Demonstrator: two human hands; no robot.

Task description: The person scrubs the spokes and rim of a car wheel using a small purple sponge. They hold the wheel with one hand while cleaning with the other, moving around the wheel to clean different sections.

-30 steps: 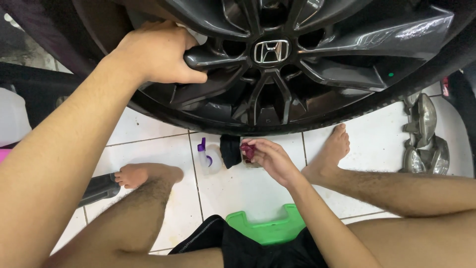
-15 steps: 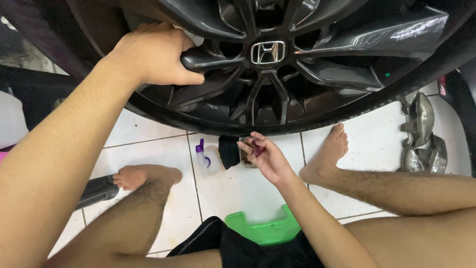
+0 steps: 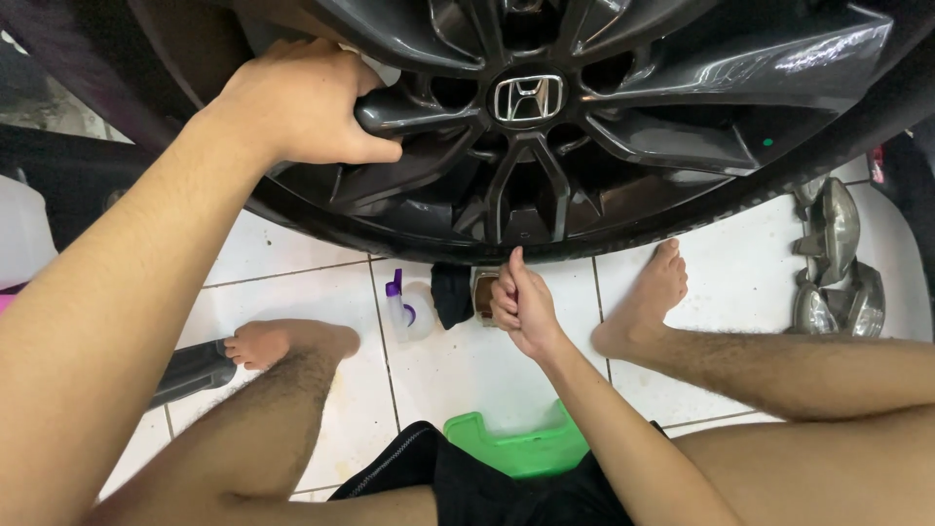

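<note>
Since a moment ago the right hand [image 3: 521,304] has curled its fingers around a small brown object [image 3: 484,292] below the tyre, while the left hand [image 3: 302,102] still grips an alloy wheel [image 3: 584,127] spoke.

Clear spray bottle [image 3: 404,312], purple nozzle, on tiles.

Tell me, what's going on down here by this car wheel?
A person sits barefoot on a green stool on the white tiled floor, facing a dark alloy wheel. Their left hand grips one spoke of the wheel. Their right hand is down by the tyre's bottom edge, fingers closed near a small brown item that is too hidden to identify. A small spray bottle with a purple top and a dark cloth lie beside it.
</note>
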